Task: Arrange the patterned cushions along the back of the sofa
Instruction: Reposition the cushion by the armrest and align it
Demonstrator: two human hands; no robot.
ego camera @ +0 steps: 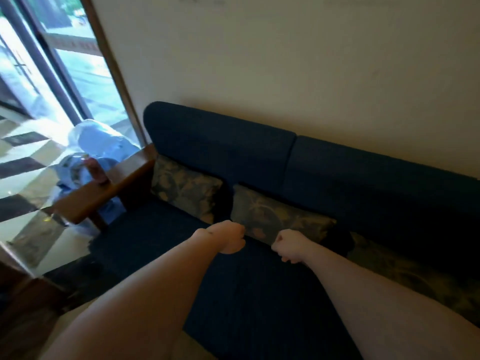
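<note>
**Both hands on the middle cushion, sofa back**

Far left: glass door (52,74) with bright light, checkered floor (23,162), a pale plastic bag (101,141) on it beside the sofa's wooden armrest (109,188).

Next we see the dark blue sofa (259,294) against a plain wall (285,61). First patterned cushion (185,187) leans on the backrest (220,146), touching the armrest end.

Our left hand (228,237) is at the lower left corner of the second patterned cushion (275,214); fingers curled in, pinching that corner as far as we can tell, tips hidden. This cushion stands against the backrest, a narrow gap from the first one.

Our right hand (291,248) is a closed fist at the same cushion's lower front edge; fingers pressed together, but we cannot tell if they hold fabric.

Far right: a third patterned cushion (415,276) lies lower along the seat, in shadow, partly behind our right forearm. Pattern detail there is too dark to read.
</note>
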